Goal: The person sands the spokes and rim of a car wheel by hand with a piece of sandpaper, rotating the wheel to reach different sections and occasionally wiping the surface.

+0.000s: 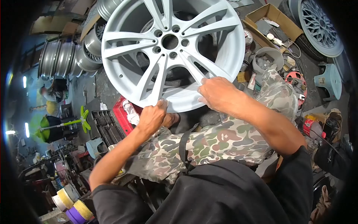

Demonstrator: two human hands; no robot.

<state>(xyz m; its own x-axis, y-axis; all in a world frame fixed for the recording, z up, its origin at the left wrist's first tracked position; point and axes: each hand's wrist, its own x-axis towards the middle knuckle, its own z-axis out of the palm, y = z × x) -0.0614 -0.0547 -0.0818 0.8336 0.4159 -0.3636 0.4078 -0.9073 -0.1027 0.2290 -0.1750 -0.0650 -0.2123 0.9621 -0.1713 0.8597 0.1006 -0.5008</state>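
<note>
A large pale grey alloy wheel (pixel 140 44), with paired spokes and several bolt holes around its hub, lies face up in front of me. My left hand (pixel 152 116) is closed at its near edge, fingers curled against the foot of a spoke. To the right, my right hand (pixel 220 94) bends over the near right rim, thumb and fingers closed on it beside another spoke end. Both hands look dusty. Anything thin under the fingers of either hand is hidden. The wheel rests over something dark, mostly covered by its spokes.
Several more wheels (pixel 56 58) are stacked at the left, and a mesh wheel (pixel 320 22) leans at the upper right. A cardboard box (pixel 261 15), a blue stool (pixel 328 82) and a red crate (pixel 120 114) surround me. Another person (pixel 56 89) is at the far left, beyond a green fan (pixel 84 118).
</note>
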